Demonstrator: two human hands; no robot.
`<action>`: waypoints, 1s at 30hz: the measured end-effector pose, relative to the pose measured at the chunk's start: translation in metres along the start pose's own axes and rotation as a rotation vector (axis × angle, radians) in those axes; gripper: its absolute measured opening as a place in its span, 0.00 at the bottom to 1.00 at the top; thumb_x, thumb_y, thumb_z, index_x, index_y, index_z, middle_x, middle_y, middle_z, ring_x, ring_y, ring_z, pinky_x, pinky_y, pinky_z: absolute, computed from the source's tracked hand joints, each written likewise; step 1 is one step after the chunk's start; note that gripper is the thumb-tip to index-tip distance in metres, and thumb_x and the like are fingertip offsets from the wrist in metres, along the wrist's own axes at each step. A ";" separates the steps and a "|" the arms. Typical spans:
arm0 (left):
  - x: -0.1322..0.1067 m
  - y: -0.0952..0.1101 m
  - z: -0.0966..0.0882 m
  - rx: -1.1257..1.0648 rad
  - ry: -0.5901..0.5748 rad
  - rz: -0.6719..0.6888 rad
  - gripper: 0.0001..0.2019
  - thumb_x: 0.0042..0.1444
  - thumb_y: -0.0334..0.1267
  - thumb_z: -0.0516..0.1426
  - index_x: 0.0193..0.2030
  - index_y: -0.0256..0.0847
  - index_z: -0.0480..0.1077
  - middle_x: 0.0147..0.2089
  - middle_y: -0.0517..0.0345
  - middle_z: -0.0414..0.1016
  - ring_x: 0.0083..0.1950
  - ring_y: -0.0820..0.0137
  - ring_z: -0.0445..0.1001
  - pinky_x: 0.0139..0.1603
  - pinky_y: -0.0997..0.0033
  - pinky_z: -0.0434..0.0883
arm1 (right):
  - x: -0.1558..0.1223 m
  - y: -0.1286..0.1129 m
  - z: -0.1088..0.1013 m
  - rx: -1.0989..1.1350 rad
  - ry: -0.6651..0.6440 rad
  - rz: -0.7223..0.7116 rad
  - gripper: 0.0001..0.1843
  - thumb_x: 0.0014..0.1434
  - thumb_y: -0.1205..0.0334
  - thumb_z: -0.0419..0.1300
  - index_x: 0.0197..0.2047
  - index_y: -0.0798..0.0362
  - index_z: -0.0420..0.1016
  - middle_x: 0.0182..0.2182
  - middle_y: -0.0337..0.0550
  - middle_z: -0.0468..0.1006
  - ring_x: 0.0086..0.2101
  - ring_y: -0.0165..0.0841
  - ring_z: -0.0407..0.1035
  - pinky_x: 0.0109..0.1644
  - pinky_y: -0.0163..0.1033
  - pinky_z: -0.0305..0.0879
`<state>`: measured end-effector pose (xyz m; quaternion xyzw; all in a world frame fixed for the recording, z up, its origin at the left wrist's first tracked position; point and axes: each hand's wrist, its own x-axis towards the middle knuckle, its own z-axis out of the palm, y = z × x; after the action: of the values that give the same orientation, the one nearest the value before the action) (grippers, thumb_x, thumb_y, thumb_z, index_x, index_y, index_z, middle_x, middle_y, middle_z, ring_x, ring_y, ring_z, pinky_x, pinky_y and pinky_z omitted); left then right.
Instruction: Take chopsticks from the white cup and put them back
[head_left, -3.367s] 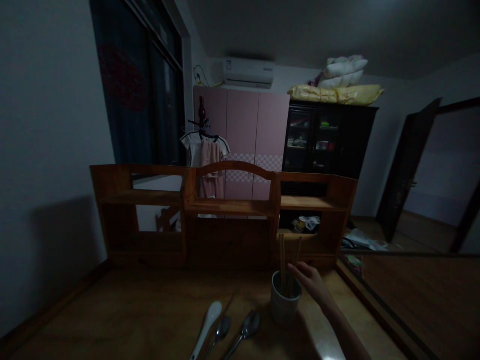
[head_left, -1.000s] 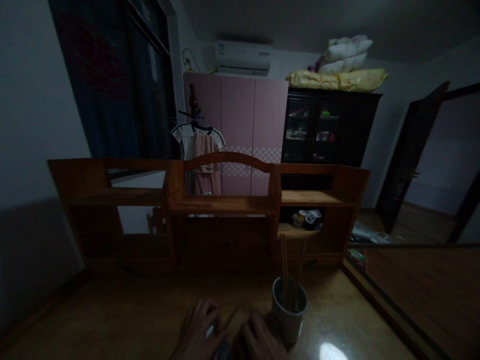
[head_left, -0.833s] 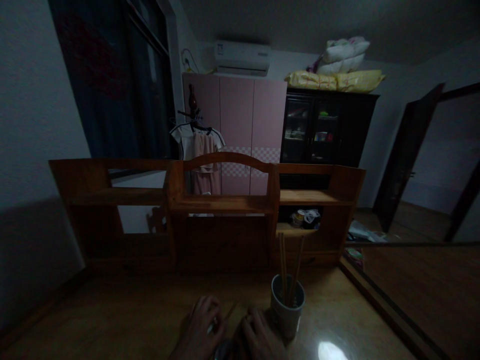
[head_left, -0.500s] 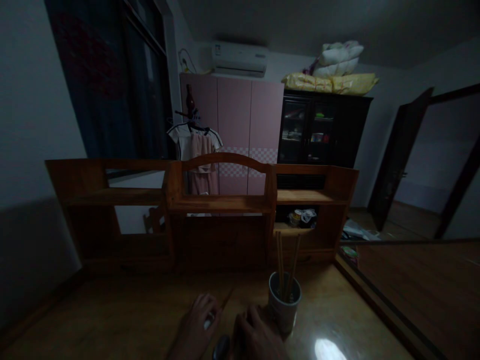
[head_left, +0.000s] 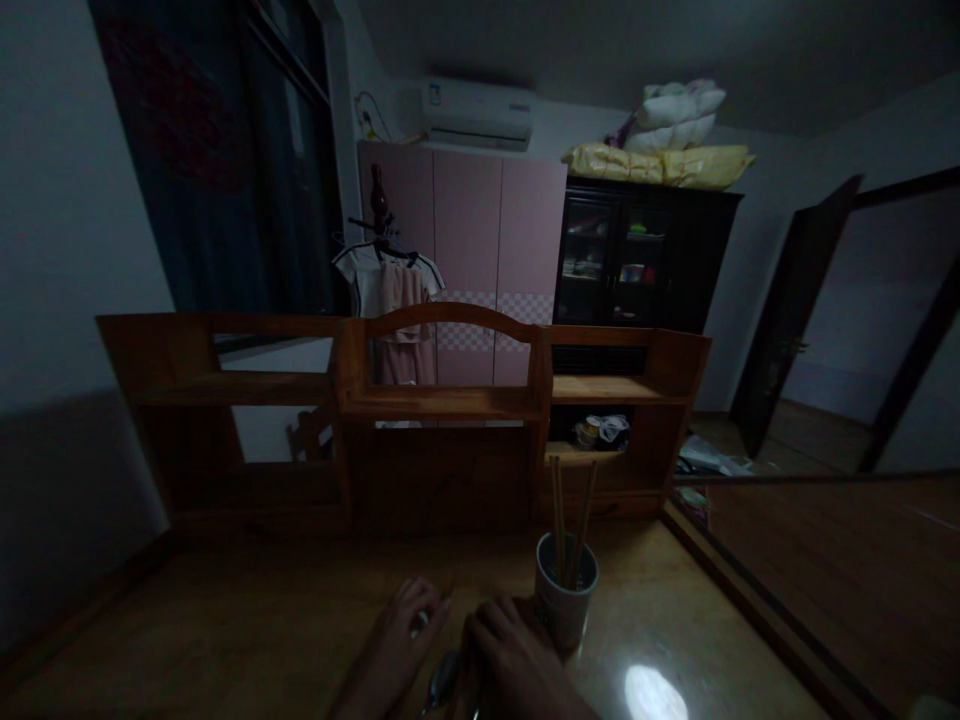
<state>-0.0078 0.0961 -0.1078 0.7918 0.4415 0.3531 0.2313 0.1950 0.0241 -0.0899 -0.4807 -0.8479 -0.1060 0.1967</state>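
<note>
Tabletop (head_left: 247,610): metal spoon (head_left: 443,674) slants, bowl away; left grip (head_left: 394,635) curls around white spoon (head_left: 419,624), right grip (head_left: 517,652) curled; holds unclear.

A dimly lit room in a home, with a pink wardrobe (head_left: 465,220).
An air conditioner (head_left: 478,112) is mounted above the wardrobe, clothes (head_left: 367,275) on hangers hang before its left side, and a dark glass-fronted cabinet (head_left: 686,230) topped with soft bundles (head_left: 652,165) stands to its right. A window (head_left: 292,200) lies left of the wardrobe, an open door (head_left: 795,310) well to its right, and a wooden counter (head_left: 225,620) with shelves (head_left: 442,403) nearer than it.
</note>
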 end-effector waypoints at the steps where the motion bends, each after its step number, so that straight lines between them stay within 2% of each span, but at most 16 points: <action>1: 0.000 0.001 0.000 -0.001 0.006 0.003 0.20 0.63 0.50 0.48 0.28 0.41 0.71 0.36 0.53 0.72 0.42 0.65 0.69 0.46 0.65 0.66 | 0.000 -0.001 -0.002 -0.024 -0.005 -0.009 0.20 0.59 0.71 0.60 0.54 0.49 0.65 0.45 0.43 0.72 0.44 0.39 0.66 0.46 0.41 0.66; 3: 0.000 0.003 -0.001 -0.002 0.011 0.006 0.20 0.63 0.50 0.49 0.28 0.41 0.71 0.35 0.54 0.72 0.42 0.65 0.69 0.47 0.65 0.66 | 0.002 -0.003 -0.004 -0.076 -0.024 -0.042 0.24 0.59 0.71 0.60 0.58 0.50 0.62 0.47 0.46 0.71 0.45 0.40 0.66 0.45 0.43 0.67; 5: 0.000 0.005 -0.002 -0.009 0.022 0.003 0.20 0.62 0.50 0.49 0.27 0.41 0.72 0.35 0.54 0.73 0.43 0.65 0.69 0.47 0.66 0.66 | 0.005 -0.004 -0.002 -0.136 -0.045 -0.093 0.23 0.59 0.71 0.60 0.57 0.54 0.63 0.46 0.48 0.72 0.44 0.41 0.66 0.43 0.43 0.67; 9: -0.001 0.010 -0.005 -0.037 0.062 -0.004 0.20 0.62 0.49 0.50 0.25 0.40 0.70 0.34 0.55 0.72 0.41 0.66 0.69 0.46 0.67 0.65 | 0.018 -0.005 0.000 -0.272 -0.109 -0.231 0.08 0.58 0.69 0.61 0.42 0.60 0.73 0.37 0.50 0.74 0.38 0.42 0.67 0.36 0.44 0.65; 12: -0.003 0.015 -0.008 -0.071 0.066 0.016 0.19 0.62 0.48 0.51 0.26 0.40 0.71 0.34 0.55 0.72 0.41 0.66 0.69 0.46 0.67 0.65 | 0.030 -0.004 -0.007 -0.298 -0.163 -0.372 0.02 0.59 0.69 0.61 0.36 0.59 0.74 0.32 0.48 0.74 0.35 0.40 0.67 0.33 0.42 0.63; 16: -0.004 0.019 -0.012 -0.121 0.089 0.044 0.18 0.62 0.46 0.51 0.25 0.39 0.71 0.33 0.55 0.72 0.40 0.66 0.69 0.45 0.67 0.65 | 0.040 0.001 -0.022 -0.291 -0.187 -0.481 0.02 0.59 0.67 0.62 0.34 0.56 0.73 0.33 0.45 0.74 0.35 0.39 0.67 0.34 0.42 0.62; 18: -0.004 0.019 -0.013 -0.136 0.112 0.050 0.18 0.62 0.46 0.51 0.25 0.39 0.71 0.33 0.55 0.71 0.40 0.66 0.69 0.46 0.67 0.64 | 0.042 0.002 -0.031 -0.285 -0.194 -0.517 0.01 0.61 0.66 0.60 0.37 0.54 0.72 0.34 0.43 0.74 0.34 0.37 0.67 0.32 0.40 0.61; 23: -0.003 0.021 -0.018 -0.273 0.153 0.004 0.20 0.61 0.48 0.52 0.22 0.39 0.68 0.30 0.58 0.67 0.37 0.68 0.67 0.42 0.70 0.63 | 0.038 -0.003 -0.065 -0.265 -0.179 -0.529 0.04 0.65 0.66 0.55 0.44 0.54 0.68 0.34 0.42 0.73 0.33 0.34 0.67 0.31 0.38 0.60; 27: -0.004 0.027 -0.023 -0.585 0.164 -0.182 0.20 0.57 0.52 0.55 0.24 0.38 0.68 0.27 0.62 0.64 0.31 0.72 0.63 0.34 0.74 0.60 | 0.038 -0.002 -0.093 -0.263 -0.145 -0.450 0.08 0.66 0.70 0.53 0.48 0.55 0.66 0.37 0.43 0.72 0.34 0.34 0.67 0.30 0.37 0.59; 30: -0.005 0.030 -0.025 -0.696 0.160 -0.278 0.21 0.55 0.56 0.56 0.26 0.38 0.69 0.23 0.64 0.63 0.25 0.74 0.61 0.26 0.76 0.57 | 0.040 0.004 -0.098 -0.244 -0.150 -0.375 0.09 0.65 0.72 0.53 0.48 0.55 0.66 0.38 0.43 0.72 0.33 0.32 0.68 0.31 0.37 0.59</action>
<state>-0.0127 0.0782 -0.0736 0.5682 0.4150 0.5080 0.4969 0.2025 0.0213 0.0158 -0.3414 -0.9155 -0.2067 0.0504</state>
